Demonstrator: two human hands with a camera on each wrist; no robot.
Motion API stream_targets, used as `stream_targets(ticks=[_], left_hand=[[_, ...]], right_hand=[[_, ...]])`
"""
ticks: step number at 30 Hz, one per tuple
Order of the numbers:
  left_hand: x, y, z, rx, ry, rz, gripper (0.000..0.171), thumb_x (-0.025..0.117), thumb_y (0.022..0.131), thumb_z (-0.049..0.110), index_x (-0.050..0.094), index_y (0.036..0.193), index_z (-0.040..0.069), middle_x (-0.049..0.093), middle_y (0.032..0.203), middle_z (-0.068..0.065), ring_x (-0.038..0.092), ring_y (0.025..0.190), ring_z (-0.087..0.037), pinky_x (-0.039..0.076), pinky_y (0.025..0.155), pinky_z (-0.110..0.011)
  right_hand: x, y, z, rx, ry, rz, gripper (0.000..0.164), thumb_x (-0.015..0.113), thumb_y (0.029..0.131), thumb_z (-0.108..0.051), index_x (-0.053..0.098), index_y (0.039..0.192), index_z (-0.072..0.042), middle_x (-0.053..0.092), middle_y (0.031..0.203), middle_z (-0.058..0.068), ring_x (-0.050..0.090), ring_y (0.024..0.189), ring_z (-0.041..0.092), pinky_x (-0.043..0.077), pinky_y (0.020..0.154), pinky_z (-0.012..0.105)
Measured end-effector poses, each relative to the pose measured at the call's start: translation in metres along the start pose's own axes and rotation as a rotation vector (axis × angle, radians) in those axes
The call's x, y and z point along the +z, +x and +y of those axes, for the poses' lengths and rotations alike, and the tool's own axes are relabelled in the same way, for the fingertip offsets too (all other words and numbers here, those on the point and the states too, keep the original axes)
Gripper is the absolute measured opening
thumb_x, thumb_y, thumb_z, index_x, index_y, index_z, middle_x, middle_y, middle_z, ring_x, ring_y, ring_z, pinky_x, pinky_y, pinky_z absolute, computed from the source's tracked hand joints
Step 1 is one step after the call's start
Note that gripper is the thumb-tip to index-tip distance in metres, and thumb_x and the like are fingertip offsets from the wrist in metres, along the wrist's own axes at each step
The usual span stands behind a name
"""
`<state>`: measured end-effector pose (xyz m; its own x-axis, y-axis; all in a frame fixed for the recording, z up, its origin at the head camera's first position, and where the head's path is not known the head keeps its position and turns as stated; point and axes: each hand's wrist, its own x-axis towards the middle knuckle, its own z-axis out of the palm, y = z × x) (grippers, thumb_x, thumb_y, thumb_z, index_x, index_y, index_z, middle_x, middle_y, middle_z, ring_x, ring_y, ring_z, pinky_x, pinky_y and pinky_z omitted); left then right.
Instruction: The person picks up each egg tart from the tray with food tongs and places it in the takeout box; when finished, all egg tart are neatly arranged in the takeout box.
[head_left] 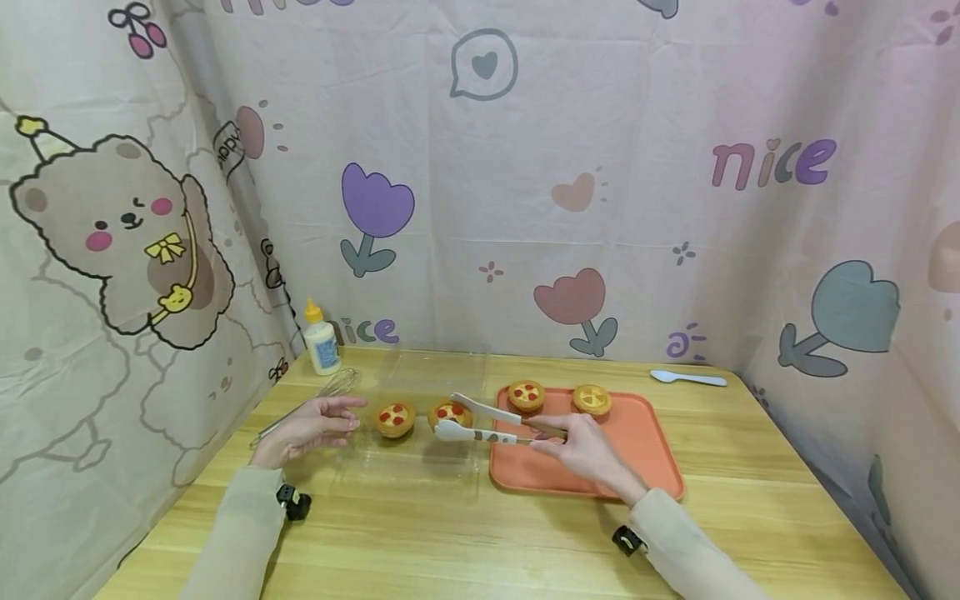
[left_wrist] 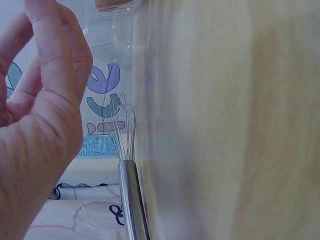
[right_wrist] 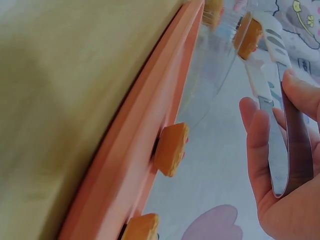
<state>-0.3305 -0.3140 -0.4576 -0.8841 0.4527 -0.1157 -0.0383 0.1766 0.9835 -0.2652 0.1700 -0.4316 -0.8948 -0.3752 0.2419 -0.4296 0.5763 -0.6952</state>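
Note:
My right hand [head_left: 588,450] holds a pair of tongs [head_left: 491,436] with white tips, its thumb and fingers on opposite arms in the right wrist view. The tong tips stand on either side of a toy tart [right_wrist: 248,37] with red pieces on top; whether they press it is unclear. A second red-topped tart [head_left: 393,421] lies to its left, both at a clear plastic container [head_left: 408,467]. Beside the container's left edge, my left hand [head_left: 318,425] hovers with loosely bent fingers, holding nothing.
An orange tray [head_left: 637,450] on the right bears a red-topped tart [head_left: 527,396] and a yellow-topped tart [head_left: 592,400]. A whisk [left_wrist: 129,185] lies behind my left hand. A glue bottle [head_left: 324,346] stands at the back left, and a pale-blue plastic knife-like utensil [head_left: 690,379] lies back right.

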Motion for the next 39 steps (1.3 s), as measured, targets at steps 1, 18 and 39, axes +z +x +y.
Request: stream_targets(ticks=[1,18,39], left_hand=[[0.0,0.0,0.0,-0.001,-0.008,0.0,0.062,0.062,0.096,0.01,0.033,0.148,-0.006,0.062,0.111,-0.009,0.066,0.097,-0.017,0.06,0.079,-0.029],[0.001,0.001,0.001,0.004,-0.036,-0.003,0.059,0.061,0.096,0.008,0.035,0.147,-0.005,0.063,0.106,-0.004,0.067,0.094,-0.016,0.06,0.078,-0.029],[0.001,-0.001,0.0,-0.012,-0.002,0.016,0.06,0.061,0.096,0.009,0.033,0.148,-0.006,0.062,0.107,-0.006,0.066,0.096,-0.017,0.06,0.08,-0.03]], right_hand=[[0.001,0.001,-0.001,0.003,-0.016,-0.006,0.036,0.074,0.088,-0.028,0.069,0.123,-0.023,0.075,0.102,0.002,0.068,0.073,0.012,0.033,0.043,0.019],[0.011,0.023,-0.015,-0.069,-0.094,-0.123,0.036,0.071,0.09,-0.025,0.068,0.126,-0.021,0.075,0.101,-0.004,0.065,0.075,0.008,0.045,0.054,0.02],[0.027,0.051,-0.033,-0.114,-0.153,-0.268,0.032,0.07,0.09,-0.031,0.071,0.122,-0.022,0.073,0.111,-0.001,0.062,0.074,0.006,0.049,0.065,0.022]])
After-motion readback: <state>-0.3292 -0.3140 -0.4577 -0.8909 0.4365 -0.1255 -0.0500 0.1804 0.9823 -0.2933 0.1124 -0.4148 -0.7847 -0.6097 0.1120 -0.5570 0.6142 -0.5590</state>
